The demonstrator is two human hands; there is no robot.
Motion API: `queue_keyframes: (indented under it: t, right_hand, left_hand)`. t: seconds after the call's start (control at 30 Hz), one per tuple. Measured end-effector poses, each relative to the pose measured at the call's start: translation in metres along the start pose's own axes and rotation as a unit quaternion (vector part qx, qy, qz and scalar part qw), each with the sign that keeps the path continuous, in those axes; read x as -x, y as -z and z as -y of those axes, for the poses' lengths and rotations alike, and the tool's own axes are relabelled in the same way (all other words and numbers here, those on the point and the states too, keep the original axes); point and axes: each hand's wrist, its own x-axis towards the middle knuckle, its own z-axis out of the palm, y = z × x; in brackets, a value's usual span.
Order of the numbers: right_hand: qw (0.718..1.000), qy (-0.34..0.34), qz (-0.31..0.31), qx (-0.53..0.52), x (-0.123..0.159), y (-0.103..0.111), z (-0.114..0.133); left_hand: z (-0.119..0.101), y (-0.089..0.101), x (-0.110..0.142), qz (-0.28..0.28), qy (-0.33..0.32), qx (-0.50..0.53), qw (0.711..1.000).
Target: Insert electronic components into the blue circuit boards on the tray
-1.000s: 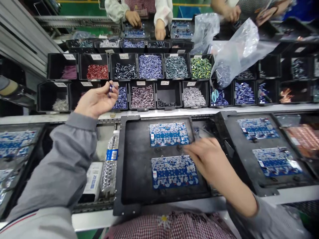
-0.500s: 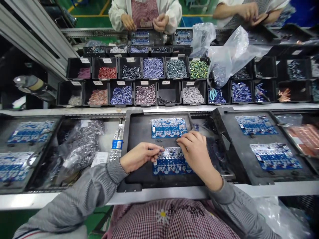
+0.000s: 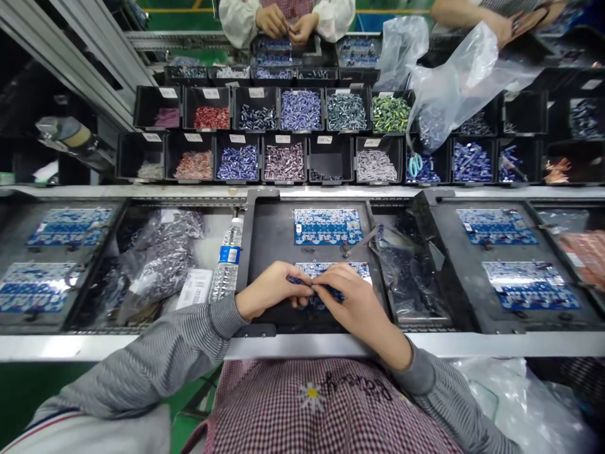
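Observation:
My left hand (image 3: 274, 291) and my right hand (image 3: 350, 295) meet fingertip to fingertip over the nearer blue circuit board (image 3: 362, 271). Both are closed in a pinch. Whatever lies between the fingertips is too small to name. The hands cover much of that board. Beyond them, a second blue circuit board (image 3: 327, 227), dense with small parts, lies flat in the same black tray (image 3: 269, 233).
Black bins of coloured components (image 3: 300, 110) stand in rows behind the tray. A plastic bottle (image 3: 229, 255) and bagged parts (image 3: 163, 258) lie left. Blue scissors (image 3: 415, 165) hang at a bin. More boards (image 3: 496, 227) sit right. Co-workers' hands (image 3: 288, 24) work opposite.
My right hand has moved left and down from the board's upper edge to meet my left hand. The co-worker's hands opposite have come together. The whole view has shifted slightly.

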Motion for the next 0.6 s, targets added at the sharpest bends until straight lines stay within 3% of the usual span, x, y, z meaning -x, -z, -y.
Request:
queue_keyframes:
  t: [0.3,0.6]
  right_hand:
    - [0.997,-0.020,0.069,0.020,0.020,-0.005,0.001]
    - [0.995,-0.014,0.091,0.038,0.024,-0.008,-0.003]
  left_hand:
    - [0.003,0.011,-0.002,-0.037,0.013,0.046,0.998]
    - [0.005,0.012,0.001,-0.004,0.060,0.142,0.988]
